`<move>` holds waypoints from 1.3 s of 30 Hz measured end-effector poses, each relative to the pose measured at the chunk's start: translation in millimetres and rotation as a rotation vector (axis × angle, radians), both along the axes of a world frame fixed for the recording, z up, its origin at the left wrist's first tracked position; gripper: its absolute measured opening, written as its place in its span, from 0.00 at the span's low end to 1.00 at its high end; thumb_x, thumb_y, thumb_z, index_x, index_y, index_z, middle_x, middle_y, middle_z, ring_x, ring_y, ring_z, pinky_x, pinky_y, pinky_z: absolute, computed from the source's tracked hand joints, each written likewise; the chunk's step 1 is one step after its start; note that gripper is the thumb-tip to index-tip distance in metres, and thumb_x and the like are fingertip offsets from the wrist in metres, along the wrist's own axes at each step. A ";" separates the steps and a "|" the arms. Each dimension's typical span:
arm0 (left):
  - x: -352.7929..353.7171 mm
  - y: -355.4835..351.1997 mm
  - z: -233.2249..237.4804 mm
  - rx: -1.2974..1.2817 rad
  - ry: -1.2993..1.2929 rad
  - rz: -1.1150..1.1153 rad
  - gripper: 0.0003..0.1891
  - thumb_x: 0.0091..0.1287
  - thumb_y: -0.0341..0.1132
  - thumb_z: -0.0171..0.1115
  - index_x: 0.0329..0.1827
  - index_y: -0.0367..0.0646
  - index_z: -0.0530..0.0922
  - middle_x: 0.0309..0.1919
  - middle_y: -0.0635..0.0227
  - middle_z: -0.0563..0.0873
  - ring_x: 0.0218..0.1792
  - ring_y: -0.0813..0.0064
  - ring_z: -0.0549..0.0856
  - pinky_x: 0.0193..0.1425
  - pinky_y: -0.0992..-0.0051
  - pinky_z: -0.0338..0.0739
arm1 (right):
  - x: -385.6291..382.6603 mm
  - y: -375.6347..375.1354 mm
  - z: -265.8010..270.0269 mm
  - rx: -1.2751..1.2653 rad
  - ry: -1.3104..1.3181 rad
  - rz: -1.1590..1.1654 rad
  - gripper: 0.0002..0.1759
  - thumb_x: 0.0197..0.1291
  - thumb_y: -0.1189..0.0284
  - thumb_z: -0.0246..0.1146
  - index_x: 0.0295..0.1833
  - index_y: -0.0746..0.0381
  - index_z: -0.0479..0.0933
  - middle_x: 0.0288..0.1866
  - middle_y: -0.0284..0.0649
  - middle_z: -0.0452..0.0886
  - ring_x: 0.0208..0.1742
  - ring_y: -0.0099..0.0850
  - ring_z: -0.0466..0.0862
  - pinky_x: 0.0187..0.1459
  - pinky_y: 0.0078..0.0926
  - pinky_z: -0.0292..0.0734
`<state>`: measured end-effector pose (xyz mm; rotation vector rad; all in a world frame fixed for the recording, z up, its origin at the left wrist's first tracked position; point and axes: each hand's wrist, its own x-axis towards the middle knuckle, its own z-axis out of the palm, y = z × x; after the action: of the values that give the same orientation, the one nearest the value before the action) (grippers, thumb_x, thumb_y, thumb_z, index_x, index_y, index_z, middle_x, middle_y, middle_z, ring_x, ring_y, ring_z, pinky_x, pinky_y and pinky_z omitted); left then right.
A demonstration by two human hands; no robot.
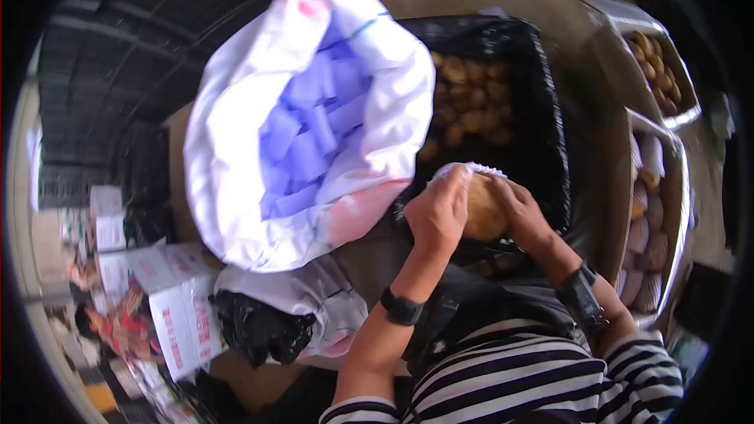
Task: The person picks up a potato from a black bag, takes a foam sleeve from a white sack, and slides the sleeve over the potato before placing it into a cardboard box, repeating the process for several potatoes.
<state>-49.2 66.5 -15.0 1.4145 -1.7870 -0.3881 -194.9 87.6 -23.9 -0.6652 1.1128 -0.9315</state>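
I hold a brown fruit between both hands, just above the near edge of the black crate. My left hand curls round its left side, fingers closed on it and on the white foam net capping its top. My right hand wraps the other side, fingers closed against the skin. The crate holds a heap of the same kind. A big white sack of foam sleeves gapes to the left. A tray of netted ones sits to the right.
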 end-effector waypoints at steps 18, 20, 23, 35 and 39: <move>331.9 -94.9 -91.7 0.637 -0.777 0.066 0.20 0.61 0.43 0.60 0.48 0.36 0.77 0.45 0.49 0.78 0.46 0.52 0.77 0.50 0.62 0.71 | -259.7 234.1 -1.7 0.126 0.892 -0.828 0.21 0.66 0.56 0.50 0.51 0.64 0.69 0.41 0.41 0.76 0.44 0.27 0.76 0.49 0.25 0.70; 298.6 -92.5 -67.5 0.473 -0.801 0.168 0.22 0.60 0.46 0.62 0.47 0.35 0.77 0.44 0.48 0.78 0.45 0.53 0.77 0.50 0.63 0.71 | -252.0 243.4 -65.9 -0.005 1.032 -0.504 0.24 0.64 0.59 0.51 0.57 0.66 0.64 0.55 0.52 0.70 0.55 0.39 0.71 0.56 0.35 0.66; 244.8 -90.2 -32.5 0.101 -0.747 0.264 0.22 0.59 0.48 0.64 0.45 0.35 0.78 0.42 0.49 0.77 0.44 0.55 0.76 0.47 0.66 0.72 | -237.5 211.2 -64.9 0.006 1.558 -0.066 0.24 0.58 0.66 0.54 0.57 0.68 0.62 0.58 0.59 0.65 0.59 0.55 0.65 0.58 0.47 0.62; 59.6 -101.8 -15.4 -0.207 -0.045 0.007 0.15 0.49 0.27 0.60 0.41 0.36 0.74 0.47 0.55 0.75 0.48 0.57 0.76 0.53 0.63 0.72 | -134.6 -71.6 8.1 -0.388 0.992 0.010 0.15 0.55 0.72 0.62 0.48 0.66 0.76 0.40 0.46 0.80 0.39 0.37 0.82 0.41 0.29 0.77; 50.9 -114.3 -42.7 -0.181 0.007 -0.013 0.11 0.44 0.23 0.51 0.34 0.36 0.72 0.42 0.54 0.77 0.45 0.56 0.77 0.53 0.63 0.70 | -101.8 -209.3 -156.4 -0.296 1.185 -0.042 0.32 0.51 0.65 0.66 0.61 0.63 0.65 0.49 0.49 0.76 0.44 0.37 0.82 0.43 0.30 0.77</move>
<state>1.7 -47.7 -57.7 1.2739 -1.7785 -0.2306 -296.8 -121.7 -180.2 -1.5397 2.0341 -0.7088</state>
